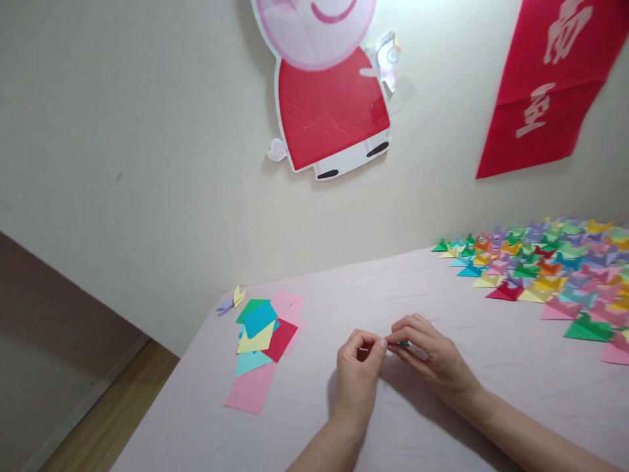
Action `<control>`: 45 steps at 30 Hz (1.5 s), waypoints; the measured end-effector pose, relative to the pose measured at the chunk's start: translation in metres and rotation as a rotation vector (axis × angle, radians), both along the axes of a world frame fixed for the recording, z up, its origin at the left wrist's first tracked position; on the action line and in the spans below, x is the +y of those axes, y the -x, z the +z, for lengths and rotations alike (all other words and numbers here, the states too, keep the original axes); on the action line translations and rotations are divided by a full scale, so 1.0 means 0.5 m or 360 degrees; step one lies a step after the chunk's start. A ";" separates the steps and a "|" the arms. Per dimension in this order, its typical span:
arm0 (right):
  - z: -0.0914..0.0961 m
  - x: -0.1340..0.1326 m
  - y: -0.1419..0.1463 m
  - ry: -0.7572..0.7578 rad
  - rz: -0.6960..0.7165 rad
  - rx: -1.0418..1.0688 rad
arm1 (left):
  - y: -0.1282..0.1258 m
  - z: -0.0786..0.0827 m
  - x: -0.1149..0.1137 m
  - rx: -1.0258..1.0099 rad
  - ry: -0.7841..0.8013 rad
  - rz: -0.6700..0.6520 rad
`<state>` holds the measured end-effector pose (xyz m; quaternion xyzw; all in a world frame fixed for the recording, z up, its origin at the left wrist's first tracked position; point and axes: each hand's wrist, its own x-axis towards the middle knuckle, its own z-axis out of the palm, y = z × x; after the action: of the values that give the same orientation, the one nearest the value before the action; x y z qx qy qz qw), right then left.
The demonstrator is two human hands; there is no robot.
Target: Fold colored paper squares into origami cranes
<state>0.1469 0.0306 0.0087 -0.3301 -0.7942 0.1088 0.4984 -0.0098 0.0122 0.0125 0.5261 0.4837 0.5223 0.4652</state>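
Near the middle of the pale cloth-covered surface, my left hand (pixel 357 373) and my right hand (pixel 437 357) meet at the fingertips. A small folded piece of blue paper (pixel 403 343) shows as a thin sliver between the fingers of my right hand. The thumb and index finger of my left hand pinch together at its left end. Most of the paper is hidden by the fingers, so its folded shape cannot be made out. Both hands are closed on it, slightly above the cloth.
Loose coloured paper sheets (pixel 260 319) lie overlapping on the left. Behind them sit a yellow folded paper piece (pixel 238 296) and a purple one (pixel 225 306). Rows of colourful folded paper figures (pixel 550 282) cover the right side. A wall with a cartoon cutout (pixel 334 111) rises behind.
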 end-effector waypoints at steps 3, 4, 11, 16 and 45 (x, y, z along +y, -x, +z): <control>0.001 -0.001 -0.003 0.0009 -0.0004 0.0014 | -0.002 0.003 0.001 -0.0226 0.0232 -0.0063; 0.001 -0.001 -0.003 0.0017 0.0000 0.0021 | -0.003 0.005 0.002 -0.0318 0.0324 -0.0093; 0.012 -0.005 -0.004 0.0187 0.0026 0.0117 | 0.006 0.025 0.012 -0.0618 0.0628 -0.0319; 0.012 -0.004 -0.006 0.0322 0.0069 0.0148 | 0.011 0.029 0.014 -0.0601 0.0639 -0.0354; 0.001 0.003 -0.008 0.0454 0.0120 0.0174 | 0.010 0.008 0.021 -0.0715 0.0815 -0.0493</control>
<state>0.1508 0.0323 0.0090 -0.3609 -0.7542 0.2571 0.4846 -0.0150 0.0225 0.0167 0.3320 0.3991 0.4102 0.7498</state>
